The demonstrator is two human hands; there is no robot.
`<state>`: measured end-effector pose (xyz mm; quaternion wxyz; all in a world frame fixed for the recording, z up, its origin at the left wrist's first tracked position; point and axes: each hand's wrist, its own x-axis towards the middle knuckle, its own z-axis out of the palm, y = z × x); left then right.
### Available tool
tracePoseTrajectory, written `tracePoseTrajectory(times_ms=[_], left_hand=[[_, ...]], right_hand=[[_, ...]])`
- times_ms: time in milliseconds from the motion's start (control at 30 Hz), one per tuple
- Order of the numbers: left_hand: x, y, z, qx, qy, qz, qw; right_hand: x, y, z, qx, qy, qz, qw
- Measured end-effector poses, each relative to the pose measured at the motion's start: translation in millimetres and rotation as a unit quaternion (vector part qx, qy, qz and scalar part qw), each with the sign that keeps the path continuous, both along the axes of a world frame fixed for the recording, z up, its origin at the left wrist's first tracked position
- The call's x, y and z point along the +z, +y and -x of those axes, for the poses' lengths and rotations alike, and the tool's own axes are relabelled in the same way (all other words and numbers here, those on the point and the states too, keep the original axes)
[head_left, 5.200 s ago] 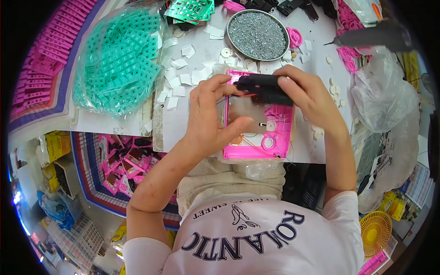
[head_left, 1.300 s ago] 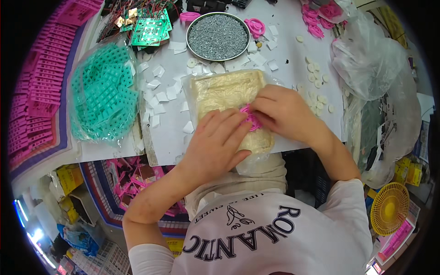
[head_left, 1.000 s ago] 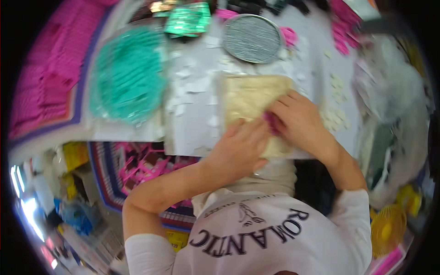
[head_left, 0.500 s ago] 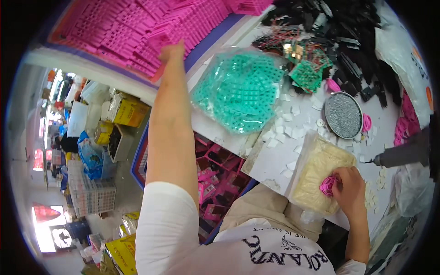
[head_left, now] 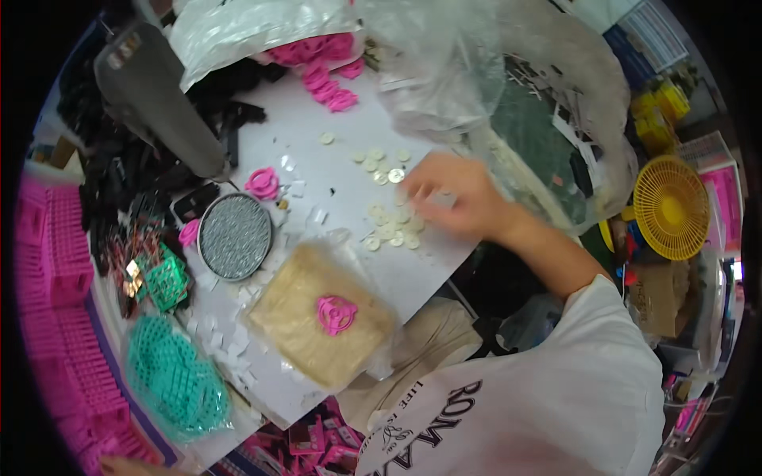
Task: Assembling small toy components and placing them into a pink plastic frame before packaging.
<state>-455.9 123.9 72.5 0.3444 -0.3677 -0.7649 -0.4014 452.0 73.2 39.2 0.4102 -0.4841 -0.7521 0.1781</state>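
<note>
My right hand [head_left: 456, 194] is over the white table, slightly blurred, thumb and fingers apart. Its fingertips are beside several small pale round discs [head_left: 389, 226], one of them [head_left: 396, 175] close to the index finger. I see nothing held in it. A pink round plastic part with ring-shaped openings [head_left: 336, 315] lies on a tan, plastic-wrapped block [head_left: 305, 333] near the table's front edge. Only a sliver of my left hand [head_left: 127, 466] shows at the lower left rim, by the pink plastic pieces [head_left: 103, 412]; its fingers are mostly cut off.
A round tin of grey granules [head_left: 235, 236] stands left of centre, with pink parts [head_left: 263, 183] beside it. A grey power tool [head_left: 159, 95] hangs above. Black parts [head_left: 103, 159], green boards [head_left: 167, 279] and bagged teal pieces [head_left: 176, 381] fill the left. Clear plastic bags [head_left: 436, 71] lie behind.
The view has swung to the right. My right hand has let go of the pink round part, leaving it on the block, and moved to the pale discs. My left hand is now mostly out of view.
</note>
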Motion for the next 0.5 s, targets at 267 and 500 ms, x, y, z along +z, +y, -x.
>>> tracePoseTrajectory(times_ms=[267,500], left_hand=[[-1,-97,-285,-0.478,-0.457,-0.06,0.747],[-46,-99,-395,-0.499,-0.791,0.001,0.355]], right_hand=[[-52,-43,-357,-0.517,-0.484,0.287,0.645],[-9,-29,-337,-0.565,-0.384,0.053,0.728]])
